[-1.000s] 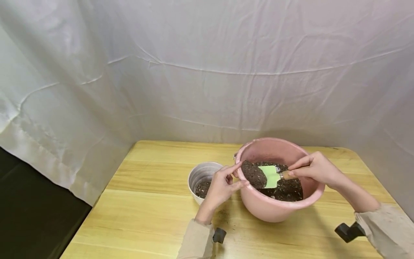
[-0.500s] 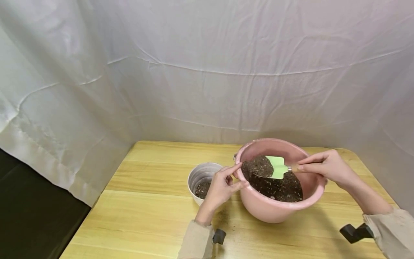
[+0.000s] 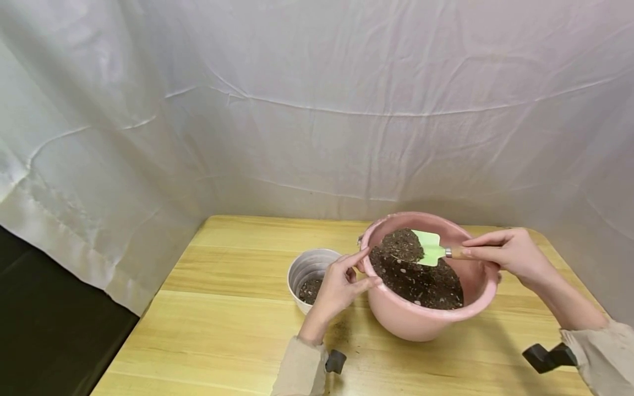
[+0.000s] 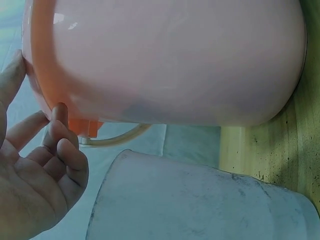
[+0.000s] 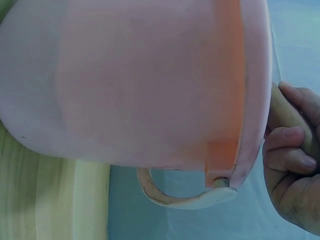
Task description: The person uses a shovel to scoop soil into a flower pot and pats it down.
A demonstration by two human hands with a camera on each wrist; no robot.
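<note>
Head view: a green trowel point(image 3: 430, 248) heaped with soil point(image 3: 400, 242) hangs over the pink basin point(image 3: 426, 324), lower right, right hand point(image 3: 510, 254) gripping its wooden handle. Left hand point(image 3: 342, 283), fingers loose, touches the basin rim beside the white pot point(image 3: 309, 264). Scooping seems done; carrying across needs a level blade. No writing visible.

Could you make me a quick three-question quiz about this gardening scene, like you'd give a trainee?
1. True or false: the trowel carries soil.
2. Which hand grips the trowel's handle: A) left hand B) right hand?
3. What does the left hand touch?

Key:
1. True: soil sits on its green blade, above the pink basin.
2. B.
3. The pink basin's rim, with fingertips; the white pot stands just beside it.
</note>
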